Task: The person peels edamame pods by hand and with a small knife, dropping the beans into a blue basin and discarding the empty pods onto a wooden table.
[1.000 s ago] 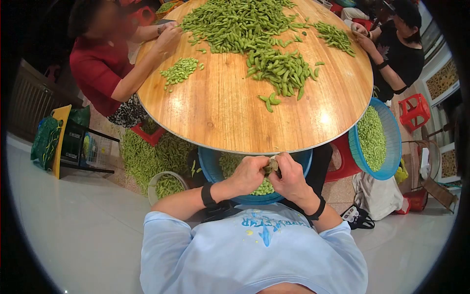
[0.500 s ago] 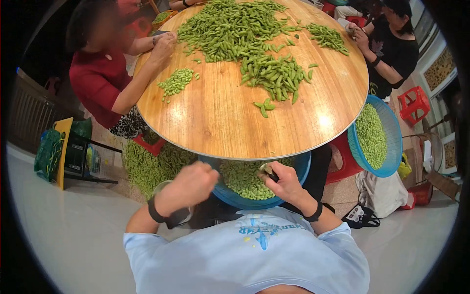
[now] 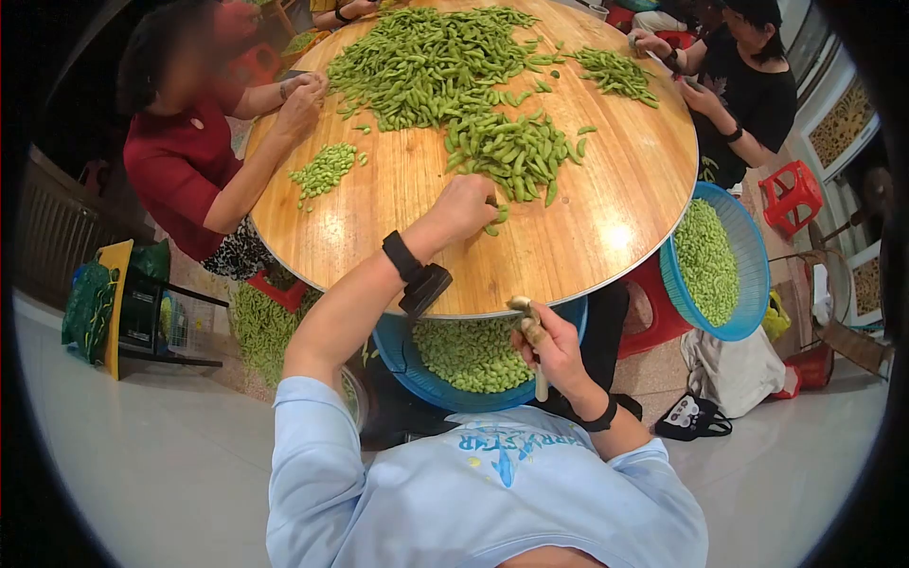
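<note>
My left hand [image 3: 464,208] reaches over the round table, its fingers closed on a couple of green edamame pods [image 3: 499,219] at the near edge of a pod pile [image 3: 519,156]. Above the front rim of a blue basket, my right hand [image 3: 557,355] grips a small hand tool [image 3: 542,383] whose pale, narrow end sticks out below the fist. Its exact kind is hidden by the fingers. Something light-coloured covers or sits at the thumb and fingertips. Shelled green beans [image 3: 478,355] fill the blue basket [image 3: 417,379] under the table edge.
The wooden table [image 3: 398,256] carries a large pod heap [image 3: 426,66], a smaller one [image 3: 615,76] and shelled beans [image 3: 325,168]. One person [image 3: 180,170] sits left, another [image 3: 748,85] right. A second blue basket [image 3: 753,284] stands by red stools [image 3: 791,197]. Empty pods [image 3: 260,331] lie below left.
My left hand has moved from above the basket forward onto the table and taken hold of pods there. My right hand stays over the basket, turned so the tool's pale end shows.
</note>
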Action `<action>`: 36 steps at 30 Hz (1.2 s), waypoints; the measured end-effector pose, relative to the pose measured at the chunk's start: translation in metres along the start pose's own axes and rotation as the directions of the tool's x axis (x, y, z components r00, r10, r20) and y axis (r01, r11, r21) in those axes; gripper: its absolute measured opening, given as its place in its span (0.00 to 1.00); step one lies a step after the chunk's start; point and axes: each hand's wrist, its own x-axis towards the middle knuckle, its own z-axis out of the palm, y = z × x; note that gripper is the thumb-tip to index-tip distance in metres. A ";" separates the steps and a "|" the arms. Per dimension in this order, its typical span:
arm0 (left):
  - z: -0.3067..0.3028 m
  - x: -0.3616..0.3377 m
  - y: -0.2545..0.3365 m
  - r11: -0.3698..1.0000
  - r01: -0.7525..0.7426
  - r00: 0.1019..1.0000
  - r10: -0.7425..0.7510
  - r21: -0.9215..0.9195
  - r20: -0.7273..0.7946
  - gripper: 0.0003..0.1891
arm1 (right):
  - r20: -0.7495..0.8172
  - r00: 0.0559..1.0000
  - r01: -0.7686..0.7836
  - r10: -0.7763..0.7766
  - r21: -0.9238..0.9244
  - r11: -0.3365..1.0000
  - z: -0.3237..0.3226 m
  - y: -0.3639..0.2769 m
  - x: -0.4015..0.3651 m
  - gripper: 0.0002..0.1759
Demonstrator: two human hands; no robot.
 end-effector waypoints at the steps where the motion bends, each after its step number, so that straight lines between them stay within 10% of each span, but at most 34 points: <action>1: -0.001 -0.003 -0.001 0.999 -0.043 0.999 0.043 -0.028 -0.003 0.11 | 0.002 1.000 0.006 -0.006 0.059 0.998 -0.001 0.000 0.001 0.19; 5: 0.016 -0.014 -0.011 0.933 -0.172 0.897 0.281 0.317 -0.342 0.11 | -0.085 0.992 0.105 -0.096 0.098 0.990 -0.001 -0.001 0.017 0.21; 7: 0.003 -0.032 0.017 0.967 -0.004 0.987 -0.038 -0.255 -0.159 0.10 | -0.101 0.989 0.121 -0.106 0.149 0.982 -0.002 -0.003 0.025 0.21; 8: 0.002 -0.041 0.026 0.967 -0.007 0.988 -0.034 -0.256 -0.153 0.10 | -0.114 0.988 0.123 -0.100 0.215 0.969 -0.002 -0.005 0.029 0.22; 10: 0.006 -0.063 0.040 0.621 0.207 0.978 -0.140 -0.756 0.152 0.08 | -0.108 0.992 0.100 -0.070 0.311 0.945 -0.002 -0.005 0.034 0.23; 18: 0.018 -0.102 0.058 0.485 0.132 0.989 -0.118 -0.865 0.085 0.09 | 0.003 0.999 0.047 -0.053 0.400 0.915 0.008 -0.002 0.027 0.24; 33: 0.031 -0.115 0.060 0.643 -0.016 0.977 -0.152 -0.766 -0.148 0.09 | -0.030 0.994 0.113 -0.109 0.265 0.958 0.014 0.004 0.025 0.24; 36: 0.022 -0.110 0.052 0.371 0.160 0.975 -0.203 -0.915 0.088 0.07 | -0.009 0.985 0.174 -0.175 0.171 0.970 0.011 0.006 0.025 0.22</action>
